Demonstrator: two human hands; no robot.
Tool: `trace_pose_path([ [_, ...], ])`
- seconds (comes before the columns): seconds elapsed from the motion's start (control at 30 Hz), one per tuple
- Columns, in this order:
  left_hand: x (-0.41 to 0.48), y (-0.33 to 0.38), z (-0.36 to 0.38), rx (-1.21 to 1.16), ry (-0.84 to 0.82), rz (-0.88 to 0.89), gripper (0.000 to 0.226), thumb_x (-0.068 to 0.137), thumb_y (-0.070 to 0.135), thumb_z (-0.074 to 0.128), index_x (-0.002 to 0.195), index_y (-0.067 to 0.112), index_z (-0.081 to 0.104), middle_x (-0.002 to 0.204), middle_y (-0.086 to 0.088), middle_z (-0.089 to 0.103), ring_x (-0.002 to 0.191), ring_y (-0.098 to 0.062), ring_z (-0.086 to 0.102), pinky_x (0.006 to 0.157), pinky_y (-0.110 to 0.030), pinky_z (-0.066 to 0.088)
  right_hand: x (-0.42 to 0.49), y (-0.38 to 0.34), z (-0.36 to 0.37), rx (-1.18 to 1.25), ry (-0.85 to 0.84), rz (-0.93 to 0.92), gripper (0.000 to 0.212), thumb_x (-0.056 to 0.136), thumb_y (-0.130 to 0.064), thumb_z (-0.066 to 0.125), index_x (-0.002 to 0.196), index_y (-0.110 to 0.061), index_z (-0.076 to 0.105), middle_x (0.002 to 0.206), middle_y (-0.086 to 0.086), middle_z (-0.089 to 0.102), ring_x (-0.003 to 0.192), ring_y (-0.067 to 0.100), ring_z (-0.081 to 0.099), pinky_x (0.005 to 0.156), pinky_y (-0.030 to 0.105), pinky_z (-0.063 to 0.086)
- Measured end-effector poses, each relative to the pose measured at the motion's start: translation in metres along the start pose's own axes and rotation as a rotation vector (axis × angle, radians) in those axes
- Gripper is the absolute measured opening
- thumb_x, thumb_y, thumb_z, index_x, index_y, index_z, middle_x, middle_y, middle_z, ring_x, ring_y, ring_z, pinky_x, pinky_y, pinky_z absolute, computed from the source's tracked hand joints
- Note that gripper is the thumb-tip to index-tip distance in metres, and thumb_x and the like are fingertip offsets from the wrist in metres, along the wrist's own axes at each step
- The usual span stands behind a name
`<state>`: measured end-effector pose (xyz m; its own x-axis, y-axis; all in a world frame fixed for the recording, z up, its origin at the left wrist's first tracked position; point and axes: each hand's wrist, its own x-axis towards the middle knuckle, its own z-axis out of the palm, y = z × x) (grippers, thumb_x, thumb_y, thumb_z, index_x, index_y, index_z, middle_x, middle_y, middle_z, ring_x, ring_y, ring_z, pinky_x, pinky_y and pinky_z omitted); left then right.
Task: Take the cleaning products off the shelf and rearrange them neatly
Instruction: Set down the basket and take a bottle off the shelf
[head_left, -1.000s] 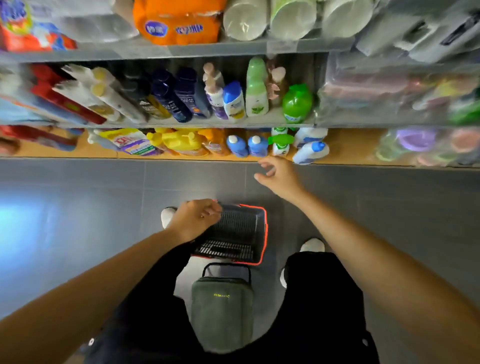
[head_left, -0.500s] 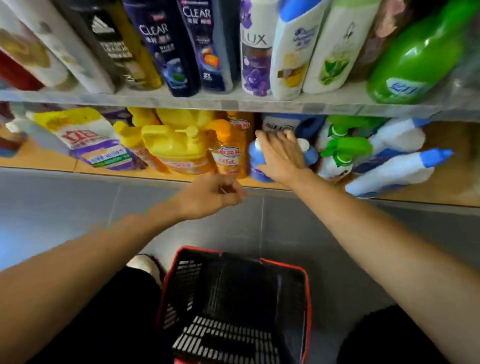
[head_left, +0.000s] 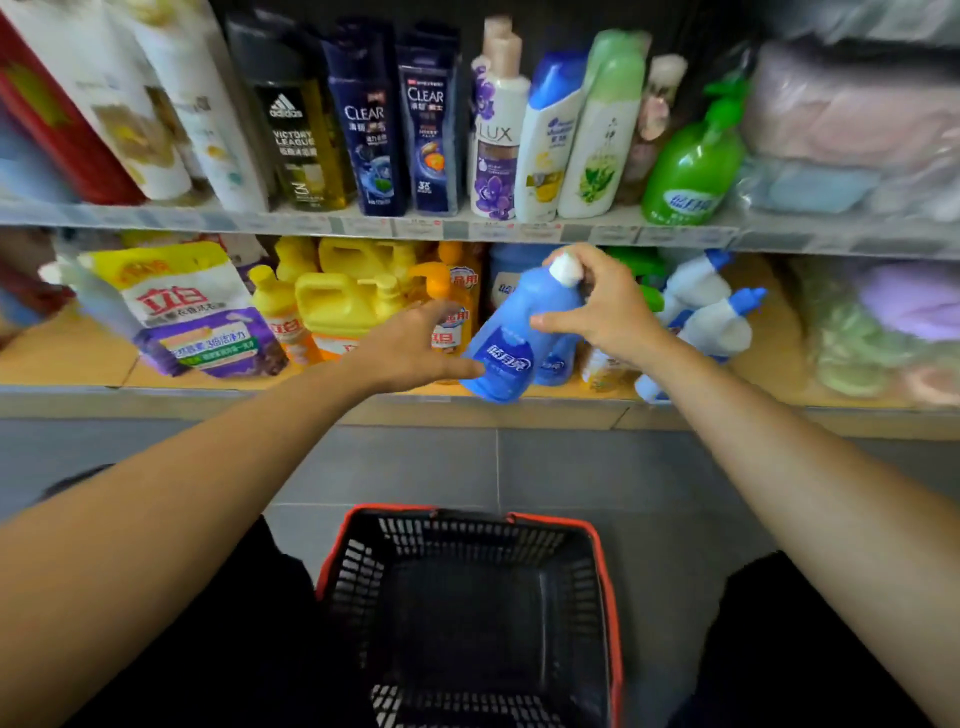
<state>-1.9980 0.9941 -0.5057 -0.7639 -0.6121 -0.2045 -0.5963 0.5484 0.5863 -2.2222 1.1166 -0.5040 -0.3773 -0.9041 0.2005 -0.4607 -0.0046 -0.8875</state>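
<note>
Nearest to us, at the bottom centre of the frame, sits a black mesh basket (head_left: 431, 512) with a red rim, its slotted floor showing; both bare forearms reach over it toward the shelves. At mid-frame our right hand (head_left: 597, 306) pinches the neck of a blue bottle (head_left: 511, 338) just under its white cap (head_left: 565, 270), the fingers curled round it; the bottle is tilted, cap up and to the right, its base at the front edge of the lower shelf (head_left: 67, 358), its white label writing too blurred to read. Our left hand (head_left: 410, 348) is spread wide, thumb at the bottle's lower side. Behind stand a second blue bottle (head_left: 553, 364), an orange pump bottle (head_left: 457, 306), a yellow jug (head_left: 337, 306) and, left of centre, a yellow-and-purple refill pouch (head_left: 192, 312) with red Chinese characters. On the upper shelf (head_left: 156, 218) we read "adidas VICTORY LEAGUE" (head_left: 301, 140), two dark "CLEAR" bottles (head_left: 366, 135) and a white "LUX" bottle (head_left: 496, 150); a green pump bottle (head_left: 691, 166) stands further right.
</note>
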Motion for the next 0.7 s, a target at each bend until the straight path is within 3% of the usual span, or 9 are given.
trace_pose_path([
  [0.07,-0.011,0.009,0.002,-0.125,-0.041,0.098,0.084,0.074,0.049,0.087,0.144,0.023,0.049,0.141,0.001,0.058,0.129,-0.019,0.056,0.104,-0.038,0.05,-0.015,-0.021,-0.007,0.158,0.001,0.055,0.054,0.06,-0.01,0.088,0.106,-0.011,0.06,0.1,0.002,0.064,0.09,0.01,0.059,0.08,0.028,0.052],
  [0.13,-0.024,0.018,0.006,-0.237,-0.09,0.175,0.06,0.073,0.043,0.09,0.122,0.033,0.058,0.12,0.012,0.068,0.111,-0.01,0.066,0.091,-0.031,0.057,-0.029,-0.037,-0.011,0.281,-0.009,0.106,0.05,0.063,-0.007,0.086,0.105,-0.012,0.06,0.1,0.005,0.066,0.093,0.016,0.061,0.082,0.036,0.054],
  [0.27,-0.041,0.034,0.012,-0.356,-0.105,0.198,0.055,0.074,0.034,0.091,0.116,0.016,0.061,0.109,-0.001,0.073,0.1,-0.018,0.071,0.09,-0.044,0.059,-0.058,-0.05,-0.012,0.414,0.041,0.159,0.043,0.071,0.003,0.082,0.104,-0.016,0.062,0.099,0.006,0.068,0.096,0.021,0.065,0.084,0.04,0.055],
  [0.4,-0.057,0.039,0.022,-0.338,-0.175,0.202,0.052,0.074,0.031,0.091,0.114,0.012,0.064,0.105,-0.002,0.074,0.096,-0.017,0.072,0.088,-0.041,0.06,-0.092,-0.039,-0.008,0.453,0.123,0.24,0.04,0.084,-0.016,0.078,0.121,-0.023,0.063,0.11,0.004,0.07,0.099,0.016,0.068,0.073,0.032,0.058],
  [0.5,-0.062,0.037,0.027,-0.231,-0.182,0.226,0.052,0.072,0.035,0.091,0.111,0.014,0.065,0.102,-0.001,0.074,0.094,-0.016,0.071,0.086,-0.039,0.06,-0.115,-0.025,-0.001,0.574,0.193,0.298,0.022,0.1,-0.034,0.057,0.119,-0.027,0.068,0.111,-0.005,0.073,0.099,0.012,0.07,0.073,0.035,0.059],
  [0.6,-0.065,0.035,0.031,-0.158,-0.199,0.258,0.047,0.07,0.037,0.092,0.104,0.018,0.066,0.098,0.0,0.073,0.092,-0.019,0.07,0.083,-0.04,0.058,-0.139,-0.008,0.005,0.496,0.285,0.285,0.025,0.099,-0.037,0.058,0.114,-0.024,0.072,0.105,-0.003,0.074,0.09,0.012,0.068,0.067,0.028,0.055],
  [0.7,-0.071,0.031,0.035,-0.125,-0.243,0.284,0.047,0.068,0.035,0.094,0.102,0.018,0.068,0.096,0.0,0.074,0.09,-0.018,0.071,0.082,-0.044,0.059,-0.17,0.007,0.015,0.469,0.334,0.262,0.024,0.09,-0.041,0.064,0.102,-0.024,0.075,0.078,-0.003,0.068,0.066,0.014,0.056,0.056,0.025,0.044],
])
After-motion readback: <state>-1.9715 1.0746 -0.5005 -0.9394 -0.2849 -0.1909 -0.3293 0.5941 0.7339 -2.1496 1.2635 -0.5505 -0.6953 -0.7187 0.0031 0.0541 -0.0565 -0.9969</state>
